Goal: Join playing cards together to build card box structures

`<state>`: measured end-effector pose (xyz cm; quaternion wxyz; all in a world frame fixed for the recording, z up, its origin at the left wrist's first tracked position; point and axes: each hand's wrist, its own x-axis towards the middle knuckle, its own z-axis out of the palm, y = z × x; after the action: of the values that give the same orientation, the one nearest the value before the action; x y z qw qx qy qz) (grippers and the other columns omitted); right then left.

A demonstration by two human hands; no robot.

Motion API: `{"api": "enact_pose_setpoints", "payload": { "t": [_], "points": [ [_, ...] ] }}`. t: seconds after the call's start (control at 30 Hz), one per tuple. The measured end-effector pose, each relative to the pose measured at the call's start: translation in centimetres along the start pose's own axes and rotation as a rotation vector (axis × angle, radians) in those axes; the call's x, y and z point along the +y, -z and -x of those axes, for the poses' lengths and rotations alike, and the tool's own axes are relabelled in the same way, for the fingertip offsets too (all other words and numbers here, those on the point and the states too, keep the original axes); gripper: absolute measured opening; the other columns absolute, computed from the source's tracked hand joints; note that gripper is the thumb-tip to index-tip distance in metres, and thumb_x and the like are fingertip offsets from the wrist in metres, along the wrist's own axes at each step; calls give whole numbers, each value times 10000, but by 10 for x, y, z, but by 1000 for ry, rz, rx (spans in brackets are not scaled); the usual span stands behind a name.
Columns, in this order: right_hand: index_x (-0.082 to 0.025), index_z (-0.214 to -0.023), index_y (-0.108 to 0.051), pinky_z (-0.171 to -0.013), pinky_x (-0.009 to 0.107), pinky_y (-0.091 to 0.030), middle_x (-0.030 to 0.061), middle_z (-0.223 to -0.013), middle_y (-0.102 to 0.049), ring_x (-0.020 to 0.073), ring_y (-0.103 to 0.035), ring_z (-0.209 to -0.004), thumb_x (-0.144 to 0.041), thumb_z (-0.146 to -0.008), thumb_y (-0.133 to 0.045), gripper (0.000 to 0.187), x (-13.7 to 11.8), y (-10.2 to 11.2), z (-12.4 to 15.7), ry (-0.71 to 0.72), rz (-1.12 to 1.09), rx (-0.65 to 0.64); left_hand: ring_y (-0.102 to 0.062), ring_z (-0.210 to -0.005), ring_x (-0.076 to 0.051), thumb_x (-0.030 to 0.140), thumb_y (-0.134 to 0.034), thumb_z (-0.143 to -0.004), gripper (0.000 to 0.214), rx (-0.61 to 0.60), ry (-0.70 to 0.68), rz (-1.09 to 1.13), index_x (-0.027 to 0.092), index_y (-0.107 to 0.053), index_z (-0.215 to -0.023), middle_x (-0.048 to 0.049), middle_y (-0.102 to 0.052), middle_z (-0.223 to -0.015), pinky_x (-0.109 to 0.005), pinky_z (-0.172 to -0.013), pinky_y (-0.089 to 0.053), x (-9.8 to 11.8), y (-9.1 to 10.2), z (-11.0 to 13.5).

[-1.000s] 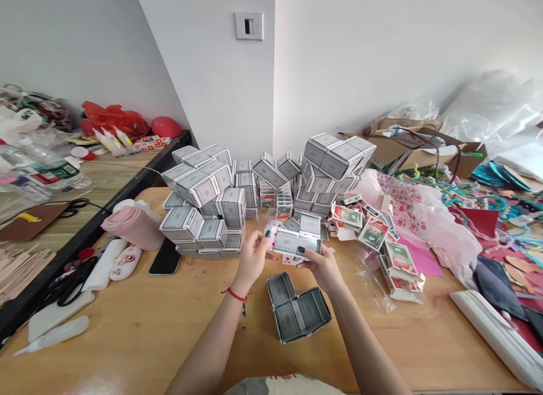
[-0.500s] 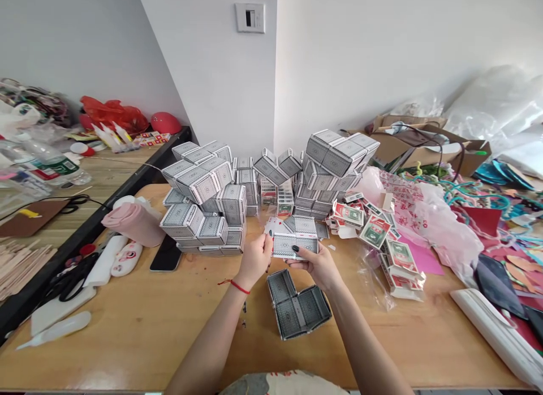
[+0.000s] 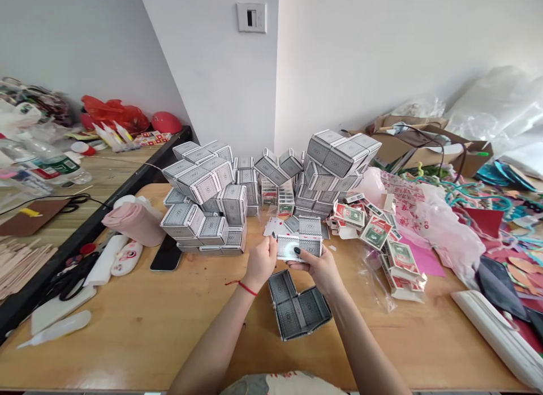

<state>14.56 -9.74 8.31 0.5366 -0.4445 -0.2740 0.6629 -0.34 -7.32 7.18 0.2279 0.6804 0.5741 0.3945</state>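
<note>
Between my hands is a piece made of grey-backed playing cards [image 3: 313, 245], joined edge to edge, with one card sticking up at the far side. My left hand [image 3: 263, 263] is closed in a pinch at the piece's left edge. From the right, my right hand [image 3: 316, 266] grips it, thumb on top and fingers underneath. Just below the hands, an L-shaped open box of playing cards [image 3: 287, 313] lies on the table. Loose playing cards [image 3: 275, 227] lie beyond the held piece, some face up.
Stacked card blocks [image 3: 195, 222] rise at the left, with another stack [image 3: 324, 149] at the right. Torn red-and-green card boxes [image 3: 375, 231] and a plastic bag [image 3: 407, 208] lie to the right. At left are a phone [image 3: 166, 256], a pink roll [image 3: 133, 222] and a glue bottle [image 3: 63, 328].
Both hands and the card piece have shifted slightly to the right. The piece has tilted a little, and light now glares off its left card. The open box stays put.
</note>
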Motion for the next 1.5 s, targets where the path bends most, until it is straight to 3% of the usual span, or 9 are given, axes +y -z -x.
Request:
{"api": "enact_pose_setpoints", "payload": {
  "t": [0.4,0.57,0.67,0.83,0.97,1.07,1.17,1.27,1.5],
  "points": [
    [-144,-899,-528,-592,379,-579,57,-767,-682,222,-657,-572,-251,-547,-743,426,6,1,-1,44,53,69,-320,-390,-81,278,-336,-838,333,64,-34,-74,185,-365,-520,32,-337,-416,-240,-433,-214,-8,-11,4],
    [-151,-900,-506,-573,385,-577,62,-771,-686,246,-661,-591,-265,-559,-735,426,1,-6,-1,82,65,87,-446,-413,-101,388,-298,-854,335,-51,164,295,179,-473,-659,15,-479,-470,-213,-425,-312,-2,1,4],
    [-153,-889,-507,-572,386,-578,67,-775,-687,247,-661,-591,-265,-561,-733,414,-3,-8,0,83,55,87,-500,-494,-110,404,-411,-811,271,-114,117,351,171,-542,-765,-2,-552,-578,-212,-467,-350,7,8,7],
    [-159,-864,-508,-564,401,-576,67,-744,-686,253,-658,-574,-278,-565,-727,389,2,-15,2,144,79,158,-445,-465,-110,344,-410,-819,274,66,34,45,166,-619,-816,-8,-502,-501,-224,-489,-309,13,3,13],
    [-180,-836,-519,-514,393,-569,59,-701,-681,258,-651,-536,-279,-568,-721,350,5,-16,4,181,167,237,-503,-535,-140,317,-459,-789,291,115,41,118,156,-625,-965,-54,-568,-569,-235,-522,-349,7,-6,17],
    [-169,-844,-517,-529,391,-571,66,-719,-684,259,-655,-554,-272,-572,-720,356,-2,-9,3,129,143,169,-522,-563,-139,380,-473,-783,308,34,160,312,138,-650,-855,-45,-572,-571,-239,-549,-393,5,-2,15],
    [-138,-856,-520,-531,365,-572,76,-692,-684,254,-658,-568,-261,-567,-731,378,-9,0,2,34,102,30,-583,-733,-177,445,-414,-805,400,-184,365,818,115,-622,-892,-81,-635,-766,-290,-640,-465,4,6,9],
    [-134,-874,-518,-513,332,-573,73,-712,-687,237,-660,-569,-256,-562,-740,402,-11,4,1,-1,81,-26,-595,-823,-182,389,-512,-772,301,-386,524,1182,136,-601,-909,-94,-638,-901,-332,-743,-479,0,9,7],
    [-153,-876,-511,-511,347,-572,68,-747,-689,237,-657,-560,-281,-562,-738,408,-6,-2,2,35,138,-24,-606,-849,-199,302,-605,-727,230,-521,674,1399,134,-602,-884,-107,-644,-933,-371,-801,-472,-12,6,11]
  ]
}}
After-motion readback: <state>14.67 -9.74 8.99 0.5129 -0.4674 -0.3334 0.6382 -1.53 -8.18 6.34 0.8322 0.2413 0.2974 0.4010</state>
